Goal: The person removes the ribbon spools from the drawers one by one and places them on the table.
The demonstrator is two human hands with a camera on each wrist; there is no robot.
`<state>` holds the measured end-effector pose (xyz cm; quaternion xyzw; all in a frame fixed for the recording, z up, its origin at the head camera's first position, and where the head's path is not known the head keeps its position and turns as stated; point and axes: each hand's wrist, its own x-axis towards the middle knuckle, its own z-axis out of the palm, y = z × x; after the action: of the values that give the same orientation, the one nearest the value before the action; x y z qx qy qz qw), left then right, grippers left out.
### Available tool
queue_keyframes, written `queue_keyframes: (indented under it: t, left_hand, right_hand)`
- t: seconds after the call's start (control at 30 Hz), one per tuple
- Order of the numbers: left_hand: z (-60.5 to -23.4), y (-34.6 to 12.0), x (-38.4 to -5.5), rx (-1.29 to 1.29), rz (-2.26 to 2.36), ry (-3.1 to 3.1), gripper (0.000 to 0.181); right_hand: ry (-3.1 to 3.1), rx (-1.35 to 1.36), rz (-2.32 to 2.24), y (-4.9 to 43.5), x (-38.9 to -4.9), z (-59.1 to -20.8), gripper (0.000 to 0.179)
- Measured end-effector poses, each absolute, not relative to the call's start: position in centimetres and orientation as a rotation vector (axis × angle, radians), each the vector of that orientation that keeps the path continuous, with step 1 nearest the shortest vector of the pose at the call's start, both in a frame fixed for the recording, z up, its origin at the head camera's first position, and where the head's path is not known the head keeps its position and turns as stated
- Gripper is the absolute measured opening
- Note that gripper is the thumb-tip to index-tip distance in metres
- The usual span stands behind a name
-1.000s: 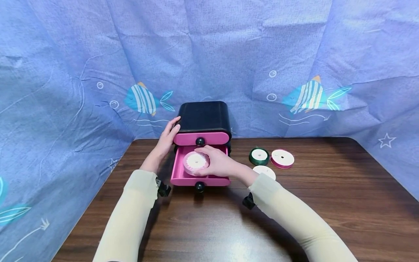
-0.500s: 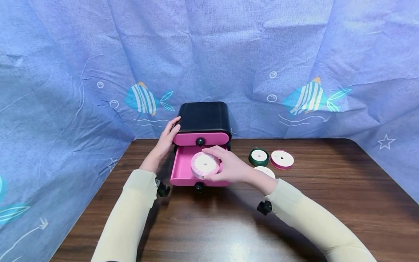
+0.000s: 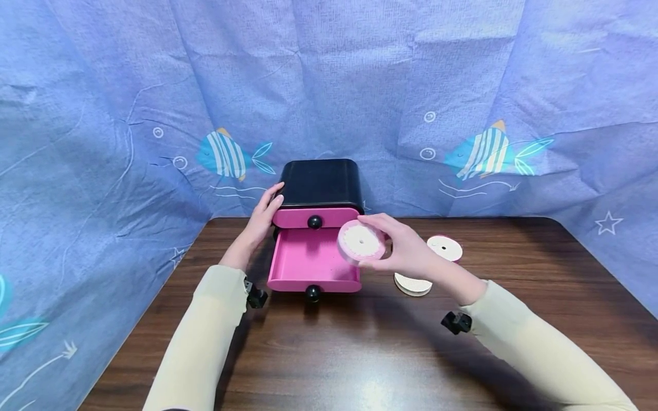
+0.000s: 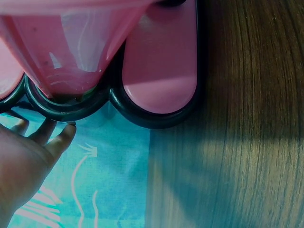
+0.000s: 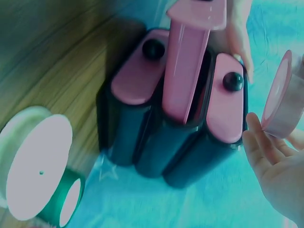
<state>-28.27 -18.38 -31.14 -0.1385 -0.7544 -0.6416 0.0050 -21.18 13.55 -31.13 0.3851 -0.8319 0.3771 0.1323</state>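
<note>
Blue fish-print cloth (image 3: 329,80) behind table (image 3: 329,348), left forearm (image 3: 203,331) extended, left hand (image 3: 259,222) resting nearly straight-fingered against black drawer unit (image 3: 321,182), right forearm (image 3: 534,337) angled inward, right hand (image 3: 408,246) pinching pink spool (image 3: 361,242), raised near right edge of open drawer (image 3: 303,260).

The left hand (image 4: 23,164) shows at the lower left, its fingers spread at the edge of a black casing (image 4: 151,122). Above them a pink drawer (image 4: 59,50) juts out, glossy, between a rounded pink front (image 4: 161,66) and a cut-off second front (image 4: 7,71). White lines mark the blue cloth (image 4: 123,166); brown wood-grained tabletop (image 4: 251,95) fills the right.
</note>
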Motion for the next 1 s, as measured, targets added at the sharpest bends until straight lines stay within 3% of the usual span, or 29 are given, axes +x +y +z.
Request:
queue_keyframes:
  t: [0.37,1.0]
  left_hand:
    - [-31.2,-18.3,-28.3,-0.415,-1.983,-2.388,0.055]
    - [-33.8,-19.2,-30.8,-0.438,-1.988,-2.334,0.054]
  right_hand:
    - [-2.47,0.95,1.034,18.9,-21.1,-31.4,0.076]
    - [-2.547,0.673,1.05,26.9,-19.4,-35.8,0.076]
